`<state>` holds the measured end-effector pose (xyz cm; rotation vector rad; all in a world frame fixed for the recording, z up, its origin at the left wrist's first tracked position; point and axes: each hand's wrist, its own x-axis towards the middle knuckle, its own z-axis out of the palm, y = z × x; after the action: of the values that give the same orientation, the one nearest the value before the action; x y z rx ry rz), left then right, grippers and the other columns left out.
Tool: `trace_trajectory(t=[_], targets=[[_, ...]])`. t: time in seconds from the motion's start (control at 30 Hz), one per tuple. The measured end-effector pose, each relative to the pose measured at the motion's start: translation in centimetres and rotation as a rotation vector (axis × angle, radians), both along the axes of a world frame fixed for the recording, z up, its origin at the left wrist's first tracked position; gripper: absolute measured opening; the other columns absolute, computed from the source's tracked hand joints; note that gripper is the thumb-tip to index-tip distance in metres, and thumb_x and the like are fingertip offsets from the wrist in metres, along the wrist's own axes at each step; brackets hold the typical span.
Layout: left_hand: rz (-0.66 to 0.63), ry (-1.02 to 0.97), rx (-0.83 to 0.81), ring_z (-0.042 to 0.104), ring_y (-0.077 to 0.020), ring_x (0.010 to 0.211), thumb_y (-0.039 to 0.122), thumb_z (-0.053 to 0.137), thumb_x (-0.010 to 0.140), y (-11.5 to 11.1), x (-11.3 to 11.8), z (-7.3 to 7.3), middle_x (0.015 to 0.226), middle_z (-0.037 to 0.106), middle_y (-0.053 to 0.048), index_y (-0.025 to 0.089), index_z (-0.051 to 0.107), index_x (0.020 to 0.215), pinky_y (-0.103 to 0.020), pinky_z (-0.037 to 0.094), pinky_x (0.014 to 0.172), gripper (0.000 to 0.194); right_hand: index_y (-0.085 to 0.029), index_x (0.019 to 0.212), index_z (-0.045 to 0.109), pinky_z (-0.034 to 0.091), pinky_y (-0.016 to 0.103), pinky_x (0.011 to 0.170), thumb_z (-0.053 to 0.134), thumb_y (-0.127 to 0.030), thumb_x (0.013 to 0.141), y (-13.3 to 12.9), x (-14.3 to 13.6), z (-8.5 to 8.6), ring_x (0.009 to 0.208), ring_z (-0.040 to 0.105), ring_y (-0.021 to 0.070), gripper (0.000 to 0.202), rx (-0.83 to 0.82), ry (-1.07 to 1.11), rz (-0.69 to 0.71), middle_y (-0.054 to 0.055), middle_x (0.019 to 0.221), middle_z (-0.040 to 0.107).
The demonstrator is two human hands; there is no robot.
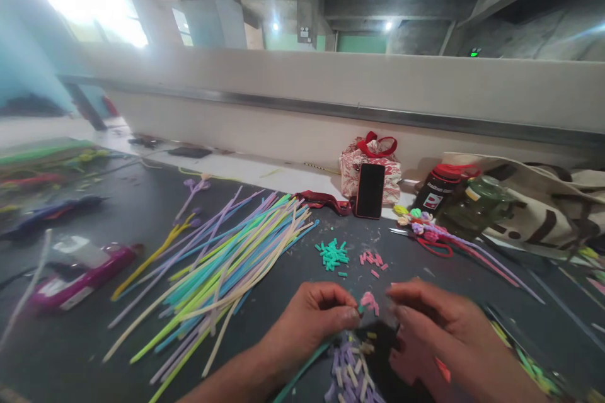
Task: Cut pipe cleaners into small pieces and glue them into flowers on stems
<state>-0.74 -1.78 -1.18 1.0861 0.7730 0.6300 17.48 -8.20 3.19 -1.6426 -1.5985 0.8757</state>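
My left hand (324, 312) is closed in a pinch on a green pipe cleaner (305, 370), whose stem trails down below the hand. Just past my left fingertips is a small pink cluster (367, 300); whether it is joined to the stem I cannot tell. My right hand (439, 321) hovers to the right of it, thumb and forefinger apart, nothing seen between them. Beyond the hands lie a pile of short green pieces (332, 254) and a few pink pieces (372, 259). Purple and cream pieces (350, 368) are heaped below, between my wrists.
Long coloured pipe cleaners (222, 271) spread over the dark table on the left, near a magenta glue gun (85, 277). At the back stand a phone (370, 191), a patterned bag (350, 170) and bottles (437, 189). Scissors (401, 231) and finished flowers (418, 220) lie right.
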Motion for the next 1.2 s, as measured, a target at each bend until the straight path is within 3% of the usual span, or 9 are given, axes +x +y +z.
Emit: trace_trajectory(t=[0.17,0.37,0.53,0.7,1.03,1.1,1.2], targets=[[-0.088,-0.012,0.072,0.042,-0.0083,0.059,0.034,0.070,0.059,-0.1,0.0,-0.3,0.060,0.054,0.001,0.012,0.065,0.065,-0.021,0.030,0.059,0.023,-0.024,0.089,0.063,0.043,0.018,0.056,0.058,-0.017,0.068,1.2,-0.9,0.2,0.064,0.055,0.0112,0.023,0.047,-0.011,0.108,-0.003,0.076,0.061],[-0.094,0.029,0.166,0.043,-0.0086,0.059,0.029,0.067,0.062,0.0,-0.1,-0.2,0.063,0.054,0.001,0.013,0.066,0.065,-0.021,0.032,0.059,0.016,-0.024,0.086,0.063,0.041,0.018,0.055,0.058,-0.012,0.071,1.3,-1.2,-0.3,0.062,0.052,0.0099,0.020,0.070,-0.026,0.188,-0.004,0.071,0.055],[-0.098,0.027,0.136,0.040,-0.0078,0.057,0.030,0.066,0.063,-0.1,-0.1,-0.1,0.060,0.050,0.002,0.013,0.064,0.063,-0.021,0.030,0.057,0.016,-0.023,0.085,0.065,0.039,0.018,0.050,0.055,-0.011,0.072,1.4,-1.4,-0.7,0.061,0.052,0.0108,0.020,0.128,-0.067,0.271,-0.001,0.072,0.056],[-0.113,0.034,0.111,0.040,-0.0079,0.057,0.031,0.067,0.062,-0.2,-0.1,0.0,0.058,0.050,0.002,0.013,0.064,0.062,-0.021,0.030,0.057,0.018,-0.022,0.083,0.063,0.039,0.021,0.055,0.055,-0.011,0.069,1.3,-1.5,-0.8,0.062,0.052,0.0112,0.019,0.143,-0.113,0.247,-0.002,0.072,0.058],[-0.115,0.073,0.132,0.039,-0.0074,0.056,0.030,0.066,0.063,-0.2,0.0,0.0,0.059,0.051,0.002,0.012,0.065,0.066,-0.020,0.029,0.055,0.018,-0.018,0.067,0.055,0.035,0.019,0.049,0.051,-0.010,0.069,1.2,-2.0,0.0,0.053,0.048,0.0092,0.010,0.054,-0.156,0.201,-0.004,0.059,0.053],[-0.113,0.076,0.118,0.040,-0.0076,0.057,0.031,0.067,0.062,-0.2,0.0,0.1,0.058,0.051,0.002,0.012,0.064,0.064,-0.020,0.029,0.055,0.019,-0.020,0.074,0.059,0.037,0.020,0.051,0.054,-0.012,0.068,1.1,-2.0,0.1,0.057,0.051,0.0105,0.011,0.071,-0.171,0.210,-0.004,0.064,0.057],[-0.096,0.067,0.080,0.040,-0.0070,0.055,0.032,0.068,0.060,-0.1,-0.1,0.1,0.057,0.053,0.002,0.012,0.064,0.063,-0.020,0.029,0.054,0.021,-0.025,0.102,0.057,0.043,0.020,0.055,0.059,-0.015,0.064,0.5,-0.8,0.4,0.060,0.056,0.0116,0.039,0.009,-0.169,0.144,-0.003,0.081,0.064]])
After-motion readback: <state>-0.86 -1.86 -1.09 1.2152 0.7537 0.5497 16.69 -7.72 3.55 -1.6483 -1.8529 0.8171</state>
